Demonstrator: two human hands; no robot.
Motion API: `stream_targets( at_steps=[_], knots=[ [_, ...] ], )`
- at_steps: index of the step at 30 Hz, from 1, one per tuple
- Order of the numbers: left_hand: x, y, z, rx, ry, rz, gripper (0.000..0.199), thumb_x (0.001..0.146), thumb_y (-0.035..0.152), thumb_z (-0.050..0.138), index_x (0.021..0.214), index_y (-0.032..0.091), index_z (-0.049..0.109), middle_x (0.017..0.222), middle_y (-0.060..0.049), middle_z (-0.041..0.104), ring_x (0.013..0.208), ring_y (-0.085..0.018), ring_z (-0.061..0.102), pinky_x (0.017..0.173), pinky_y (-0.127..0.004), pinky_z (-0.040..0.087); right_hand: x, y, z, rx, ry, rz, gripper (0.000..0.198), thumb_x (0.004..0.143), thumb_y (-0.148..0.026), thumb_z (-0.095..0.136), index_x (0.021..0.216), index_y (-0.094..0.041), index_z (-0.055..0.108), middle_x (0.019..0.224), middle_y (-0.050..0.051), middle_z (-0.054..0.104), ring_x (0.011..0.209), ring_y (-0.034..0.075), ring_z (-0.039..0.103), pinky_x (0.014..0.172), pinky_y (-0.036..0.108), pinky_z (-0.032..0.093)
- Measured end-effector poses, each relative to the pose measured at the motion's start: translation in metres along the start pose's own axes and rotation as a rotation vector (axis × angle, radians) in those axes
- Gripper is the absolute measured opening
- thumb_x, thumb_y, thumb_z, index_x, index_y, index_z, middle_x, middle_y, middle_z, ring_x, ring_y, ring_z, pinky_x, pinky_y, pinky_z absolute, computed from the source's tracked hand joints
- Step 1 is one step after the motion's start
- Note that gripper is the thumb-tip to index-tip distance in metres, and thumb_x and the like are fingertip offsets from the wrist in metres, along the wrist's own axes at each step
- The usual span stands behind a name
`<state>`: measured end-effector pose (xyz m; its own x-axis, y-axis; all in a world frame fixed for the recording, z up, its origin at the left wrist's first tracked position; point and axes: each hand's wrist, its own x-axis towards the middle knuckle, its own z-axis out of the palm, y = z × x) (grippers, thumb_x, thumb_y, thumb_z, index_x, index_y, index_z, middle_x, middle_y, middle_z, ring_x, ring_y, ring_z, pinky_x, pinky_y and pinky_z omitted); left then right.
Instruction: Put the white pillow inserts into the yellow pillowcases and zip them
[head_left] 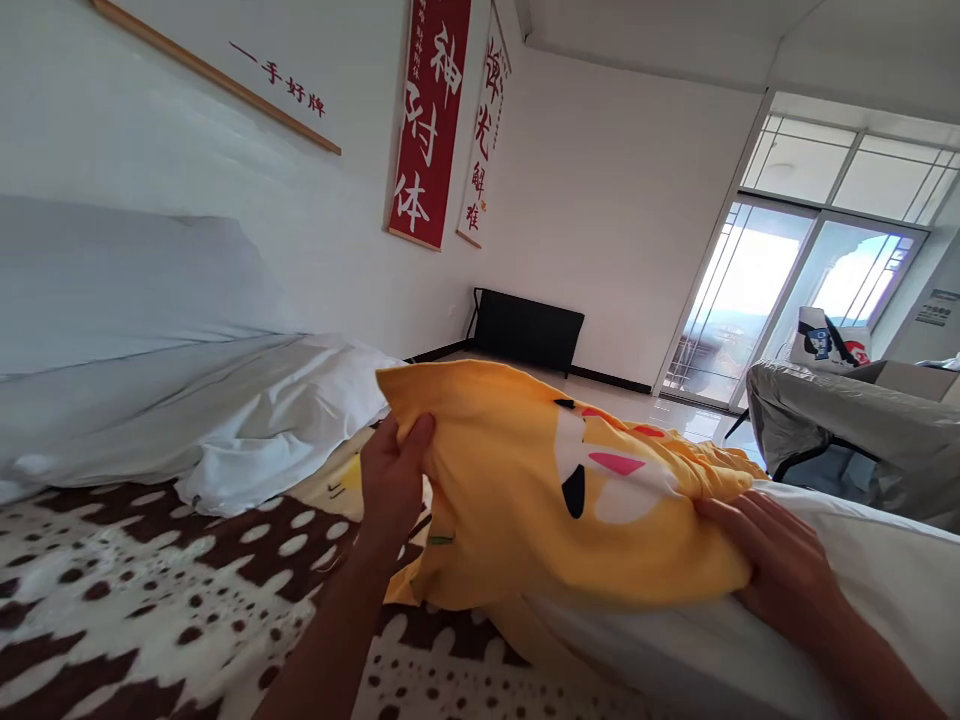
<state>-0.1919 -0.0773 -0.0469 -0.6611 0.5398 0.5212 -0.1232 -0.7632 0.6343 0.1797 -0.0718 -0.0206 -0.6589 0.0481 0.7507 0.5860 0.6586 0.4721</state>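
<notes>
A yellow cloth [495, 480] with a white, pink and black cartoon print is stretched between my two hands. It looks like a pillowcase or a garment; the folds hide which. My left hand [394, 475] pinches its left side near the upper corner, thumb on the near face. At the opposite end, my right hand [780, 550] grips a gathered bunch of the fabric. A small dark label shows on the lower left of the cloth. Beneath it lie a brown and cream patterned blanket [180, 590] and a white-covered surface [885, 580] at the right.
White sheeting [277, 430] drapes over a raised form along the left wall. A folded black frame [525, 330] leans by the far wall. At the right, a plastic-covered table [862, 405] carries a printed bag [817, 340], with glass doors [750, 270] behind.
</notes>
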Motion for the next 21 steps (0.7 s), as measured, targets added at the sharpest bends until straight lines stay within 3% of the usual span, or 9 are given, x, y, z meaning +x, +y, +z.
stream_targets(
  at_steps=[2, 4, 8, 11, 14, 16, 18, 21],
  knots=[
    [-0.002, -0.003, 0.003, -0.017, -0.005, -0.039, 0.03, 0.07, 0.039, 0.072, 0.086, 0.016, 0.062, 0.076, 0.0, 0.061, 0.064, -0.011, 0.055, 0.057, -0.019, 0.047, 0.005, 0.005, -0.017, 0.039, -0.21, 0.049, 0.039, 0.079, -0.02, 0.051, 0.118, -0.024, 0.056, 0.099, 0.006, 0.067, 0.088, 0.021, 0.064, 0.074, 0.034, 0.053],
    [-0.005, -0.004, 0.005, 0.004, 0.007, -0.084, 0.033, 0.069, 0.041, 0.072, 0.086, 0.015, 0.061, 0.073, 0.0, 0.061, 0.061, -0.011, 0.056, 0.054, -0.019, 0.046, 0.019, 0.007, -0.038, 0.069, -0.31, 0.058, 0.041, 0.081, -0.024, 0.05, 0.122, -0.028, 0.055, 0.11, 0.005, 0.066, 0.095, 0.022, 0.064, 0.079, 0.035, 0.053],
    [-0.01, -0.001, 0.009, 0.059, 0.03, -0.139, 0.039, 0.067, 0.046, 0.072, 0.086, 0.015, 0.06, 0.07, 0.0, 0.062, 0.055, -0.012, 0.055, 0.05, -0.02, 0.044, 0.07, 0.0, -0.057, 0.072, -0.134, 0.227, 0.037, 0.088, -0.04, 0.048, 0.123, -0.031, 0.056, 0.108, 0.005, 0.067, 0.093, 0.023, 0.064, 0.078, 0.037, 0.051],
    [-0.011, 0.002, 0.009, 0.067, 0.042, -0.156, 0.039, 0.066, 0.046, 0.073, 0.086, 0.016, 0.059, 0.068, 0.001, 0.061, 0.052, -0.011, 0.054, 0.048, -0.019, 0.043, 0.109, -0.007, -0.032, 0.115, -0.155, 0.334, 0.047, 0.089, -0.051, 0.044, 0.129, -0.027, 0.051, 0.113, 0.008, 0.065, 0.103, 0.027, 0.059, 0.088, 0.044, 0.045],
    [-0.01, 0.004, 0.008, 0.054, 0.029, -0.157, 0.037, 0.068, 0.045, 0.072, 0.088, 0.017, 0.059, 0.071, 0.001, 0.062, 0.057, -0.011, 0.056, 0.052, -0.02, 0.045, 0.13, -0.012, 0.008, 0.303, -0.362, 0.381, 0.047, 0.092, -0.054, 0.037, 0.126, -0.025, 0.052, 0.1, 0.007, 0.067, 0.098, 0.024, 0.059, 0.084, 0.041, 0.045],
    [-0.007, 0.004, 0.006, 0.05, 0.016, -0.151, 0.037, 0.068, 0.045, 0.073, 0.09, 0.017, 0.06, 0.073, 0.001, 0.062, 0.059, -0.012, 0.058, 0.055, -0.021, 0.047, 0.133, -0.015, 0.027, 0.461, -0.499, 0.423, 0.044, 0.093, -0.056, 0.031, 0.1, -0.025, 0.062, 0.079, 0.002, 0.065, 0.08, 0.019, 0.06, 0.072, 0.032, 0.045],
    [-0.005, 0.004, 0.004, 0.037, 0.001, -0.149, 0.039, 0.066, 0.045, 0.074, 0.089, 0.017, 0.06, 0.072, 0.001, 0.062, 0.059, -0.012, 0.057, 0.057, -0.022, 0.048, 0.132, -0.016, 0.037, 0.553, -0.559, 0.477, 0.051, 0.092, -0.058, 0.028, 0.071, -0.022, 0.058, 0.061, -0.002, 0.055, 0.062, 0.014, 0.052, 0.06, 0.026, 0.04],
    [-0.002, 0.002, 0.001, 0.024, -0.012, -0.158, 0.041, 0.063, 0.045, 0.076, 0.088, 0.016, 0.062, 0.07, 0.001, 0.062, 0.057, -0.011, 0.056, 0.057, -0.022, 0.048, 0.126, -0.014, 0.038, 0.528, -0.472, 0.509, 0.053, 0.09, -0.059, 0.033, 0.054, -0.02, 0.04, 0.048, -0.005, 0.037, 0.049, 0.01, 0.035, 0.05, 0.023, 0.03]
  ],
)
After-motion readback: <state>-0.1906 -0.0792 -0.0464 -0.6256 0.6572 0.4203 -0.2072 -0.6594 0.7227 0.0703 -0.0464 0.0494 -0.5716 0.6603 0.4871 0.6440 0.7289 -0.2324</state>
